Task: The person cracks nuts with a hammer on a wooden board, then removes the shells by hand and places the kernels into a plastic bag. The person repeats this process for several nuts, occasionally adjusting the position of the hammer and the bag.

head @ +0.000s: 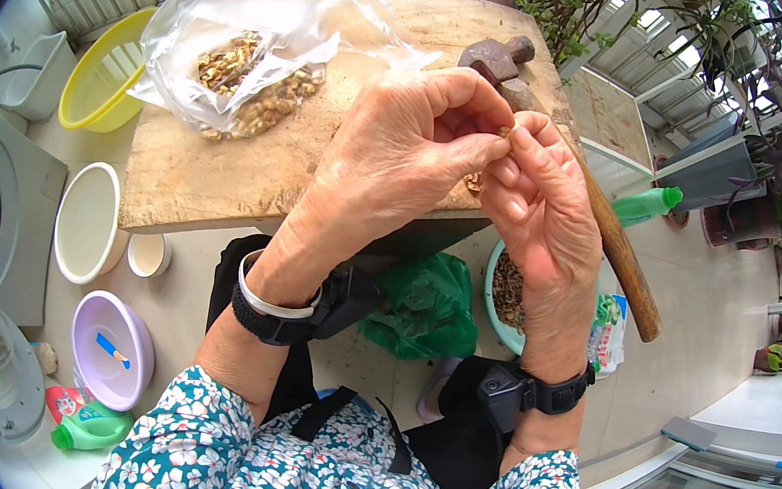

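My left hand (pixel 406 140) and my right hand (pixel 547 192) meet above the front of a wooden board (pixel 231 198). Their thumbs and fingertips pinch a small brown walnut piece (pixel 505 132), mostly hidden by the fingers. Just behind my right hand lies a hammer, its dark metal head (pixel 491 58) toward the back and its wooden handle (pixel 624 260) jutting past the board's right edge. Left of my left hand rests a clear plastic bag (pixel 186 39) with walnut kernels (pixel 271 105) in it. A bit of walnut shell (pixel 474 182) shows between my hands.
Below the board are a green plastic bag (pixel 426 310) and a light-blue basin (pixel 494 313) of walnut shells (pixel 508 289). Leftward stand a yellow basin (pixel 101 80), a white basin (pixel 87 222), a purple basin (pixel 111 369) and a washing machine (pixel 2 209). A green bottle (pixel 643 206) lies right.
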{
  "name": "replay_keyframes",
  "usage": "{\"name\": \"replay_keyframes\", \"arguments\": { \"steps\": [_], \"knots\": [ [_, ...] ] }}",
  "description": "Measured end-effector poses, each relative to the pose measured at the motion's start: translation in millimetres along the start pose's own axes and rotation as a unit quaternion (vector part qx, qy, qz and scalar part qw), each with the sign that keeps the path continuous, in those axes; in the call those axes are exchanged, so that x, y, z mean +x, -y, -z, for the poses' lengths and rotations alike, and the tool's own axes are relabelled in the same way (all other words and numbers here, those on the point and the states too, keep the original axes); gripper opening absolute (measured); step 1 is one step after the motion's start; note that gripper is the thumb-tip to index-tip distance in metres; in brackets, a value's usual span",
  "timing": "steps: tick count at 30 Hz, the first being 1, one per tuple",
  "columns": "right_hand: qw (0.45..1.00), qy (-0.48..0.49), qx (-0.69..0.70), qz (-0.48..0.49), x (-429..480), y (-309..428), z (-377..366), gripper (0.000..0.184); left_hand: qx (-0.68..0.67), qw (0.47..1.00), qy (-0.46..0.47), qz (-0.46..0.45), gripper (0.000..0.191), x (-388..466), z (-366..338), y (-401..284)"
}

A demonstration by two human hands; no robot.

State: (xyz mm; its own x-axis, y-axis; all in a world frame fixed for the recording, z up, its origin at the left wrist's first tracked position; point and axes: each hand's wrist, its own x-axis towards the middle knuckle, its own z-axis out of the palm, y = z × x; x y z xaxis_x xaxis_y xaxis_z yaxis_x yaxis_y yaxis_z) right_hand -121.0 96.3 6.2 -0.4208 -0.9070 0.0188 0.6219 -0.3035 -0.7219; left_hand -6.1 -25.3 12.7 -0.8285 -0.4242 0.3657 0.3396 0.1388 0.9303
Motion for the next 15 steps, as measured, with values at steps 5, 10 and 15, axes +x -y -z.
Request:
{"name": "replay_keyframes", "arguments": {
  "steps": [5, 10, 15],
  "knots": [
    [0.998, -0.017, -0.056, 0.023, -3.5, 2.3, -2.2, 0.013, -0.073, 0.997, 0.017, 0.011, 0.016, 1.6, 3.6, 2.0],
    [0.995, -0.029, -0.081, 0.044, -4.7, 1.3, -5.1, 0.015, -0.070, 0.997, 0.008, 0.014, 0.013, 0.8, 0.5, 0.9],
    [0.989, -0.036, -0.126, 0.066, -7.4, 0.5, -8.0, 0.013, -0.055, 0.998, 0.003, 0.041, 0.011, 1.0, -3.7, 1.0]
  ]
}}
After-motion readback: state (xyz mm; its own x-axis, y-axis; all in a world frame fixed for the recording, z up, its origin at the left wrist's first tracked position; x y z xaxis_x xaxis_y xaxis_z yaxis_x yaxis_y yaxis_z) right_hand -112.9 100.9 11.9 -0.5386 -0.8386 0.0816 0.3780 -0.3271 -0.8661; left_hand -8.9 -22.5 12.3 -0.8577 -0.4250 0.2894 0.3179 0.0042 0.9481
